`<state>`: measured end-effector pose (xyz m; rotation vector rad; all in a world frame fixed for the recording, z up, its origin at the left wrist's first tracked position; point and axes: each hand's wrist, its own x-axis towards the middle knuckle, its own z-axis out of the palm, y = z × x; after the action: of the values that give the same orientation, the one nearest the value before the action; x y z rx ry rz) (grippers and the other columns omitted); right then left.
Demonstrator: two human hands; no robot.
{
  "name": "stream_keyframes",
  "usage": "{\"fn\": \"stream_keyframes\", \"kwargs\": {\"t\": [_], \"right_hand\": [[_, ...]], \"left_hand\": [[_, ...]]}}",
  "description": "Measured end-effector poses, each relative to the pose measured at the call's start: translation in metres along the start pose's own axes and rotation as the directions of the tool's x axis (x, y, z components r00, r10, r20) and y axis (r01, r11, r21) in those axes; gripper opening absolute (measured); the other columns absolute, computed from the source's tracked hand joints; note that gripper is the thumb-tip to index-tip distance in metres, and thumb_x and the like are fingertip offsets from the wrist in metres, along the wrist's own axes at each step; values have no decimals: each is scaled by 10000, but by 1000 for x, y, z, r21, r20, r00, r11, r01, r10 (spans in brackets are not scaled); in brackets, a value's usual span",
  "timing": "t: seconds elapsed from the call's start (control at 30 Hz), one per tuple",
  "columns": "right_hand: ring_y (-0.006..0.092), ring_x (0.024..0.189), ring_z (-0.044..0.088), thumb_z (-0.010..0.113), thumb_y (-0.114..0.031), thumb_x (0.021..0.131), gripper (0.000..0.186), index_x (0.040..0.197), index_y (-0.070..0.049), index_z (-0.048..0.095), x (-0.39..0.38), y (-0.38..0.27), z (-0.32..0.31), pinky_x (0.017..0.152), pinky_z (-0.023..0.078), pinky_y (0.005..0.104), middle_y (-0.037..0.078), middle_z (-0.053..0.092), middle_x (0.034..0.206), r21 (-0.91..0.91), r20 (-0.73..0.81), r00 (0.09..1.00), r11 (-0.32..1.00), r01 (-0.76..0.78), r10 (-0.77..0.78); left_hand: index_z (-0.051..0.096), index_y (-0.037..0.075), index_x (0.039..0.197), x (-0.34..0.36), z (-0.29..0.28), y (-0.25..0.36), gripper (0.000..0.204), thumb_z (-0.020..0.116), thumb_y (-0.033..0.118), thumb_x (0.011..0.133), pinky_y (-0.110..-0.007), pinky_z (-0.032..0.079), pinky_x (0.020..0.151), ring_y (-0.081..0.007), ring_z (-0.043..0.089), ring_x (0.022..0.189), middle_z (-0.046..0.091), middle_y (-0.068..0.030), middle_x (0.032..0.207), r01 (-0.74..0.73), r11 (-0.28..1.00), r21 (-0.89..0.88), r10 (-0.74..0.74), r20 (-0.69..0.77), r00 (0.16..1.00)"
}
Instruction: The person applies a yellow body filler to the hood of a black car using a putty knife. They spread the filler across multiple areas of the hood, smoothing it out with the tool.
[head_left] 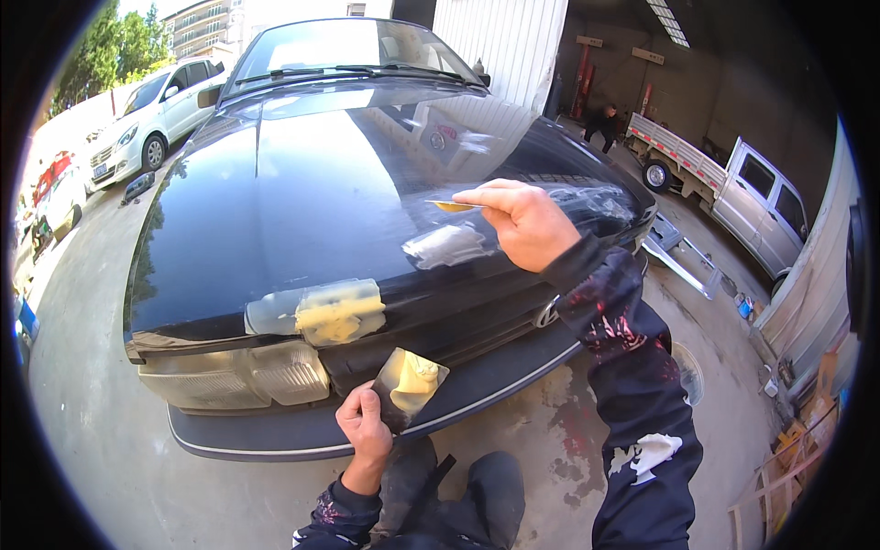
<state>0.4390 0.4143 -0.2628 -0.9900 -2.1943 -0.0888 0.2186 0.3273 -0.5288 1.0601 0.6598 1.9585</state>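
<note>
My left hand (pixel 365 426) grips a dark rectangular plate (pixel 394 412) carrying pale yellow putty (pixel 414 385), held in front of the bumper. My right hand (pixel 527 225) pinches a thin spreader (pixel 449 204) with yellow putty on it, over the hood of a black car (pixel 211 229). Below and left of that spreader is a whitish patch (pixel 445 247). A yellow putty patch (pixel 341 312) on a grey-white sanded area sits near the hood's front edge, above the clouded headlight (pixel 229 376). Another sanded streak (pixel 596 203) lies at the right.
The black bumper (pixel 229 435) crosses below the hood. A white car (pixel 137 128) stands at left, a silver flatbed truck (pixel 761 211) at right inside a dim garage. A person (pixel 601 128) is near the truck. Metal parts (pixel 687 270) and wooden pieces (pixel 797 440) lie along the right side.
</note>
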Motion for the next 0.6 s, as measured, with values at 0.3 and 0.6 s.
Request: {"fn": "stream_keyframes", "kwargs": {"t": [0.3, 0.6], "right_hand": [[315, 999, 640, 544, 71, 880, 335, 1157, -43, 695, 83, 24, 48, 908, 492, 333, 163, 687, 1050, -107, 316, 934, 985, -137, 165], [371, 997, 632, 553, 60, 810, 376, 1125, -60, 723, 57, 11, 51, 887, 504, 396, 167, 681, 1063, -89, 298, 949, 993, -82, 105]], "left_hand": [[718, -55, 929, 15, -41, -14, 320, 650, 257, 956, -257, 494, 652, -119, 633, 684, 705, -77, 752, -42, 985, 165, 12, 176, 984], [715, -50, 911, 19, -46, -15, 285, 631, 221, 941, -291, 539, 660, -213, 698, 682, 728, -160, 799, -28, 995, 96, -9, 363, 932]]}}
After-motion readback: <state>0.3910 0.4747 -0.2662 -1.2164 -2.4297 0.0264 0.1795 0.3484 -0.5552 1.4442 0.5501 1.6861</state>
